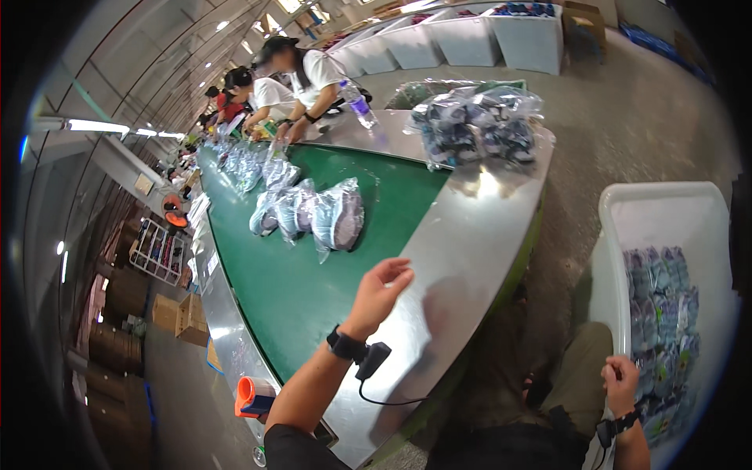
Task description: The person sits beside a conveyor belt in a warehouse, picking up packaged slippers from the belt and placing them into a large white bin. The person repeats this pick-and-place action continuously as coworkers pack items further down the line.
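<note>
My left hand [380,294] is raised over the metal edge of the conveyor table, fingers loosely bent and apart, holding nothing. Beyond it on the green belt [313,341] lies a row of clear plastic bags, the nearest a bagged pair of shoes or slippers [338,218] in grey and pale blue. Low at the right, my right hand [621,384] is beside the rim of a white bin [615,274], its fingers curled in with nothing visible in them. Inside that bin stand stacked rows of similar bagged items [662,313]. Both wrists wear black straps with small devices.
A pile of bagged shoes [478,125] sits on the table's far right corner, near a bottle with a purple label [359,106]. Co-workers [313,78] handle bags along the far side. White bins [529,39] line the back. An orange and blue tape dispenser [252,398] is at left.
</note>
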A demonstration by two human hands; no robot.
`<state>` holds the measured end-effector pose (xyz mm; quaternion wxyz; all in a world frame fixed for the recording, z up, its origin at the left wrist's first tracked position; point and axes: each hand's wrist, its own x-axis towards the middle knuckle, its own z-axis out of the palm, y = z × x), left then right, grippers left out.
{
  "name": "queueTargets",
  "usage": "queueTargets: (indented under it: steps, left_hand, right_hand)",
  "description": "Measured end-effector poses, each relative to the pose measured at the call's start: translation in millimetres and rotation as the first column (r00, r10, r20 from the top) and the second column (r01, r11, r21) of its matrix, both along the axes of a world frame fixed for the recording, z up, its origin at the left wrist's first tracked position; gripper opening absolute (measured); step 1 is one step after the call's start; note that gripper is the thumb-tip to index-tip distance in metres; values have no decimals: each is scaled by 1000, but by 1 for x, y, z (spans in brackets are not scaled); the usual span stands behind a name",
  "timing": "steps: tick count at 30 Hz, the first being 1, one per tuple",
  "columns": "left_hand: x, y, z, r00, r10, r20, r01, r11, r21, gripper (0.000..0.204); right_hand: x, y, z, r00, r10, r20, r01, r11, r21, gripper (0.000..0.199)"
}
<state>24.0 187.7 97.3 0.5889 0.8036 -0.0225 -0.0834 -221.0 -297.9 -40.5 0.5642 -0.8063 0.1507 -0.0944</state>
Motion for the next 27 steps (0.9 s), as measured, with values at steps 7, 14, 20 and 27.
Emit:
queueTargets:
  steps: [7,14,20,27]
  left_hand:
    - [138,150,-57,821,473,319,-561,771,301,58]
    - [205,204,-71,622,780,73,-771,593,230,84]
    - [201,238,-119,637,751,-172,-733,660,165,90]
    - [157,200,-104,732,656,-184,-663,748,26,101]
  right_hand:
    - [4,4,5,998,55,-1,-54,974,-220,17]
    - [-2,1,-10,991,117,61,-80,898,-432,8]
    - [-1,9,-9,994,90,64,-59,922,-383,8]
    - [3,11,-2,992,102,73,-69,928,-367,17]
